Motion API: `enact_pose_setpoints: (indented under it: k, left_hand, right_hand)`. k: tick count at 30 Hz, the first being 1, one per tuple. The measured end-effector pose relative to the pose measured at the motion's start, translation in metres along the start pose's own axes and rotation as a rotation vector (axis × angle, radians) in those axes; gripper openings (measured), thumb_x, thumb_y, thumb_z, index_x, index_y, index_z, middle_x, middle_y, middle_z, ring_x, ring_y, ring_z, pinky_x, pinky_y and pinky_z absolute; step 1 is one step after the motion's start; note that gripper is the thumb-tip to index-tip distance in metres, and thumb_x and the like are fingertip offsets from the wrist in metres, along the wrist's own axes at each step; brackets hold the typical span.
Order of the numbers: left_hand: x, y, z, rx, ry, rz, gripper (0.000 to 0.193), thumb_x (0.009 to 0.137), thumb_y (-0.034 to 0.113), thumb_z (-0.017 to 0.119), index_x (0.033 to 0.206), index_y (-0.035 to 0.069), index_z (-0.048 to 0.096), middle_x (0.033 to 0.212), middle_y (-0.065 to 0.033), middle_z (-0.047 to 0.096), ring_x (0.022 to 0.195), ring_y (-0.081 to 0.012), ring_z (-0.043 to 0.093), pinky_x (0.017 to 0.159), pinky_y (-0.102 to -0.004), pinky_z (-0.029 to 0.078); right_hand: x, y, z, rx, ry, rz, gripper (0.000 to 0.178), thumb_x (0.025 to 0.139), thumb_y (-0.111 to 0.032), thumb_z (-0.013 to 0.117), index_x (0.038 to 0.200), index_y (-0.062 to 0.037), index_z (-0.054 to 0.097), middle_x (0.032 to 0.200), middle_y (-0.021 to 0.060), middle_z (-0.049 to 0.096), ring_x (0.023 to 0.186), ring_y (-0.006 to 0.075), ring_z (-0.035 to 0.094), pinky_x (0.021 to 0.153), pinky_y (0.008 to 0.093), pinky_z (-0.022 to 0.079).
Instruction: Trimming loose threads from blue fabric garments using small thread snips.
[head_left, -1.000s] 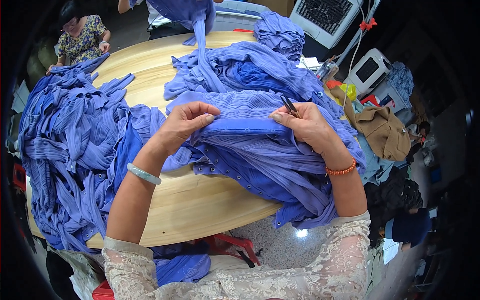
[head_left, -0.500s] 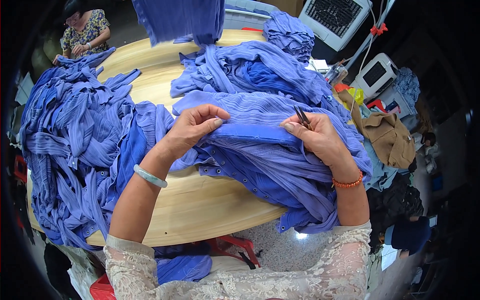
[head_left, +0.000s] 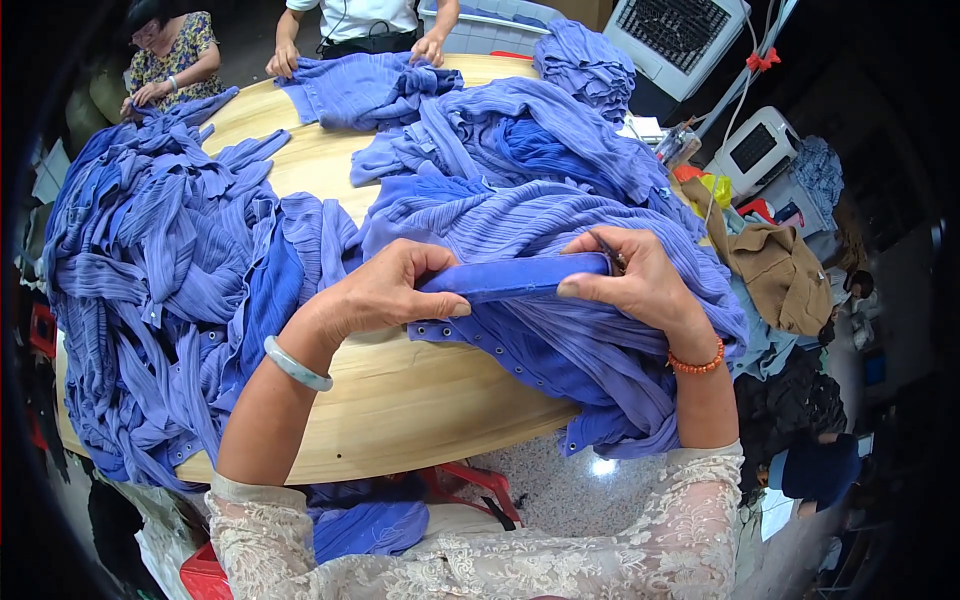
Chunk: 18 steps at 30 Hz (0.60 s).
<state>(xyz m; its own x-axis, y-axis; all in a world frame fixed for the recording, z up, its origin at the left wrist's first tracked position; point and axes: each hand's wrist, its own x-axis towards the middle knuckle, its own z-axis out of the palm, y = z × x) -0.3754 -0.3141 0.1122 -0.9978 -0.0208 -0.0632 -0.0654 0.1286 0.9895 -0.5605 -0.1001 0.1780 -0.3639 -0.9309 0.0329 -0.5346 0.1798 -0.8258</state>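
Note:
A ribbed violet-blue knit garment [head_left: 560, 225] lies bunched on the table before me. Its smooth, darker blue band [head_left: 515, 277] is stretched level between my hands. My left hand [head_left: 375, 290] grips the band's left end between thumb and fingers. At the other end, my right hand [head_left: 640, 285] pinches the band with the thumb below. Dark thread snips [head_left: 608, 250] are tucked in the right hand, mostly hidden by the fingers. Below the band hangs a darker blue edge with a row of metal eyelets [head_left: 515, 370].
A large heap of similar garments [head_left: 160, 260] covers the table's left side. More garments [head_left: 550, 130] are piled behind mine. Across the wooden table [head_left: 440, 420], a person's hands [head_left: 430, 47] rest on another garment [head_left: 365, 90]. Another person [head_left: 175, 60] works at far left.
The band has been turned and now lies across both thumbs, with my left fingers closed over its end. Across the table, the raised garment has come down onto the tabletop.

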Motion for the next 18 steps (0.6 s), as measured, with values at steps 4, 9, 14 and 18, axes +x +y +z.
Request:
enact_pose_setpoints:
  k: [4,9,14,18]
  left_hand:
    - [-0.016,0.023,-0.002,0.011,0.105,0.061,0.02,0.083,0.018,0.071,0.075,0.003,0.06,0.067,0.0079,0.048,0.062,-0.0019,0.039,0.052,-0.0203,0.032]
    - [-0.041,0.07,-0.002,0.045,0.312,0.256,0.009,0.083,0.011,0.069,0.082,0.004,0.063,0.069,0.0088,0.052,0.062,-0.0008,0.044,0.054,-0.0178,0.035]
    - [-0.096,0.128,-0.012,-0.114,0.625,0.609,0.016,0.085,0.014,0.068,0.099,0.007,0.065,0.086,-0.0001,0.065,0.076,-0.0056,0.06,0.068,-0.0192,0.049]
    - [-0.162,0.164,-0.024,-0.196,0.857,0.795,0.023,0.089,0.015,0.06,0.108,0.002,0.064,0.101,-0.0079,0.067,0.091,-0.0128,0.064,0.082,-0.0232,0.049]
  right_hand:
    - [-0.009,-0.02,0.006,-0.401,0.126,-0.034,0.024,0.07,-0.016,0.077,0.087,-0.0027,0.066,0.076,0.0062,0.064,0.064,0.0152,0.058,0.06,0.0286,0.045]
    - [-0.026,-0.045,-0.004,-0.731,0.68,-0.307,0.02,0.07,0.002,0.065,0.087,-0.0074,0.062,0.084,0.0101,0.061,0.076,0.0299,0.062,0.066,0.0354,0.049]
    - [-0.066,-0.07,-0.054,-0.627,0.892,-0.188,0.025,0.073,0.007,0.06,0.094,-0.0055,0.064,0.088,0.0111,0.067,0.085,0.0224,0.066,0.072,0.0283,0.049]
    - [-0.105,-0.069,-0.099,-0.425,0.978,-0.339,0.024,0.075,0.01,0.064,0.094,-0.0033,0.068,0.084,-0.0005,0.064,0.074,0.0044,0.056,0.067,0.0185,0.046]
